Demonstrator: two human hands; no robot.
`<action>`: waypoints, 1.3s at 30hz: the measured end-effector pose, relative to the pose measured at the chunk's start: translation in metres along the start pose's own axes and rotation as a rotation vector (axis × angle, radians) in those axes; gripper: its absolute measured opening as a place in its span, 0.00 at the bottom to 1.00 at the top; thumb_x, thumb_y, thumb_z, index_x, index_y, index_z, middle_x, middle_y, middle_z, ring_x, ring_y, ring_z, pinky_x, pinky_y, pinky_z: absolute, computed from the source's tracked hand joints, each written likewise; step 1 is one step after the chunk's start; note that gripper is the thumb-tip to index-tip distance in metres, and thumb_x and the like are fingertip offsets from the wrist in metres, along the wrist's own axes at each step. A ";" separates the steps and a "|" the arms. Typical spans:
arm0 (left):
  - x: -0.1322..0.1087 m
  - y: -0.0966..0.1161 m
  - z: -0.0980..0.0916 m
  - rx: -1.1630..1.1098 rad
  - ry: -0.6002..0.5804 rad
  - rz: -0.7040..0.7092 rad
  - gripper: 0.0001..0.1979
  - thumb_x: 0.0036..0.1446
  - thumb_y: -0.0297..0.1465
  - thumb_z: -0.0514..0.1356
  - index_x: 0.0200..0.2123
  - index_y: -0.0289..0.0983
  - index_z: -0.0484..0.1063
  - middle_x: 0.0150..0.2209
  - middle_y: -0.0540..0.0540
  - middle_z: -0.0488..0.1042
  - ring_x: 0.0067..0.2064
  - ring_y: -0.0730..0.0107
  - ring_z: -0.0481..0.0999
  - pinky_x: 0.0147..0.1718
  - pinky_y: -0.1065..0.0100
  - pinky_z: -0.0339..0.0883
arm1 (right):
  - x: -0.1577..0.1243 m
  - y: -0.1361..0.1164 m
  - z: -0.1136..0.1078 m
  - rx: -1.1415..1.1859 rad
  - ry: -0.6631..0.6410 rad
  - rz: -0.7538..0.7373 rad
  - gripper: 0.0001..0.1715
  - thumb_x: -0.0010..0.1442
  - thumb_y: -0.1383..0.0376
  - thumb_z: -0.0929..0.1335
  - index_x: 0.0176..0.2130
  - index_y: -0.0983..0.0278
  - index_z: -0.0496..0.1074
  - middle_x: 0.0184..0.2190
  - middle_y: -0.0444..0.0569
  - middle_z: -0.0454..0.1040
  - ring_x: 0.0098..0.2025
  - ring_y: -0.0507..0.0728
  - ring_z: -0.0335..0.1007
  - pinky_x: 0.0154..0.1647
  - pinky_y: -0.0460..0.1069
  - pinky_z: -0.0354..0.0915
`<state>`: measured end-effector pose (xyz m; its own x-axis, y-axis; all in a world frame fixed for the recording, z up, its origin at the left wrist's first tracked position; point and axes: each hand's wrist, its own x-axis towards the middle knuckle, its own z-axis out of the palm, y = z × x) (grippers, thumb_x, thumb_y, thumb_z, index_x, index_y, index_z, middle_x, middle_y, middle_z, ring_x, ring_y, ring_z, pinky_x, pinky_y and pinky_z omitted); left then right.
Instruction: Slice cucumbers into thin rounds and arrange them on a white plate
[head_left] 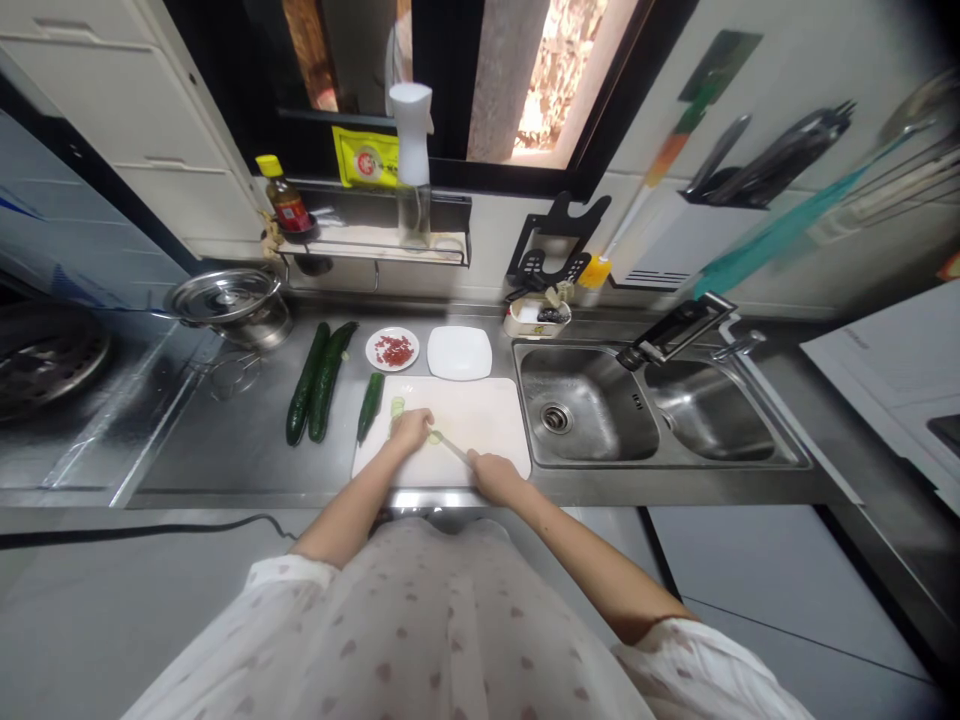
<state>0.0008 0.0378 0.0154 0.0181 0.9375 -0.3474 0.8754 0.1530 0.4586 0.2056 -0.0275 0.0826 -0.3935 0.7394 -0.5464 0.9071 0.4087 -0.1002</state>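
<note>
My right hand (495,478) is closed round the handle of a knife (452,448), whose blade points left over the white cutting board (487,420). Right at the blade's tip is a small pale green cucumber slice (435,437). My left hand (412,430) is beside the tip with its fingers curled together; whatever they hold is hidden. Several pale cucumber slices (397,405) lie on the board just behind my left hand. A cut length of dark green cucumber (370,407) rests at the board's left edge.
Two whole cucumbers (322,385) lie left of the board. Behind it stand a plate of chopped red bits (394,349) and a white plate (460,353). A lidded steel pot (232,305) is at far left. The double sink (592,400) adjoins on the right.
</note>
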 end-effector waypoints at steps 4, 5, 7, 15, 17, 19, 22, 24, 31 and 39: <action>0.000 0.000 -0.001 0.004 0.005 0.014 0.11 0.56 0.28 0.55 0.40 0.41 0.75 0.39 0.46 0.79 0.44 0.62 0.75 0.42 0.67 0.63 | 0.001 0.000 0.003 0.020 0.005 0.009 0.16 0.64 0.71 0.56 0.50 0.65 0.64 0.40 0.58 0.76 0.41 0.59 0.75 0.36 0.49 0.65; 0.000 0.000 0.000 0.006 0.004 0.017 0.11 0.56 0.28 0.55 0.40 0.41 0.75 0.39 0.46 0.79 0.44 0.63 0.75 0.42 0.67 0.63 | 0.001 0.001 0.004 0.022 0.008 0.009 0.16 0.64 0.71 0.56 0.50 0.65 0.63 0.40 0.58 0.76 0.41 0.59 0.75 0.36 0.49 0.64; 0.000 -0.001 0.000 0.011 0.003 0.019 0.11 0.56 0.28 0.55 0.40 0.41 0.75 0.39 0.47 0.79 0.44 0.63 0.75 0.43 0.67 0.63 | -0.001 0.001 0.005 0.019 0.008 0.011 0.17 0.64 0.71 0.56 0.51 0.65 0.63 0.40 0.58 0.76 0.41 0.60 0.75 0.36 0.49 0.64; -0.001 -0.003 0.002 0.031 0.017 0.021 0.12 0.57 0.29 0.54 0.42 0.41 0.75 0.40 0.46 0.79 0.44 0.63 0.75 0.44 0.66 0.63 | -0.014 0.007 0.009 0.035 -0.037 0.045 0.16 0.64 0.69 0.58 0.52 0.64 0.63 0.41 0.58 0.76 0.42 0.59 0.74 0.37 0.49 0.64; -0.001 -0.002 0.002 0.037 0.012 0.019 0.13 0.57 0.29 0.54 0.42 0.41 0.75 0.40 0.46 0.79 0.44 0.62 0.75 0.44 0.66 0.63 | -0.016 0.009 0.012 0.038 -0.030 0.047 0.16 0.64 0.69 0.58 0.52 0.64 0.63 0.41 0.58 0.76 0.42 0.59 0.74 0.37 0.49 0.64; -0.001 -0.001 0.002 0.048 0.009 0.021 0.13 0.57 0.29 0.54 0.42 0.42 0.75 0.40 0.46 0.79 0.44 0.62 0.75 0.44 0.65 0.63 | -0.017 0.010 0.014 0.039 -0.029 0.045 0.17 0.64 0.69 0.58 0.52 0.64 0.63 0.41 0.58 0.76 0.42 0.60 0.74 0.37 0.49 0.63; -0.003 0.000 0.002 0.077 0.008 0.026 0.13 0.58 0.28 0.53 0.43 0.42 0.74 0.42 0.45 0.78 0.45 0.61 0.75 0.44 0.65 0.63 | -0.018 0.012 0.016 0.029 -0.031 0.041 0.17 0.64 0.70 0.58 0.52 0.65 0.63 0.40 0.58 0.76 0.43 0.60 0.74 0.36 0.49 0.63; -0.006 0.001 0.002 0.096 0.010 0.035 0.13 0.59 0.28 0.52 0.44 0.41 0.74 0.43 0.44 0.77 0.47 0.61 0.74 0.45 0.64 0.63 | -0.019 0.013 0.018 0.026 -0.028 0.038 0.18 0.64 0.69 0.57 0.52 0.65 0.63 0.40 0.58 0.76 0.43 0.60 0.74 0.36 0.49 0.63; -0.021 0.002 0.007 0.142 0.010 0.127 0.15 0.56 0.27 0.56 0.46 0.39 0.72 0.47 0.41 0.73 0.50 0.58 0.70 0.48 0.63 0.60 | -0.021 0.015 0.024 0.057 -0.031 0.065 0.17 0.63 0.70 0.58 0.52 0.64 0.62 0.40 0.57 0.76 0.42 0.60 0.74 0.36 0.49 0.62; -0.024 0.008 0.003 0.044 -0.001 0.071 0.06 0.56 0.26 0.57 0.37 0.38 0.72 0.38 0.45 0.75 0.41 0.65 0.73 0.40 0.68 0.61 | -0.023 0.016 0.024 0.076 -0.008 0.063 0.16 0.65 0.68 0.57 0.51 0.64 0.63 0.39 0.57 0.76 0.42 0.60 0.73 0.35 0.48 0.61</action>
<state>0.0085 0.0162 0.0251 0.0812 0.9453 -0.3161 0.8922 0.0724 0.4458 0.2325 -0.0508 0.0730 -0.3341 0.7583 -0.5598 0.9390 0.3192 -0.1281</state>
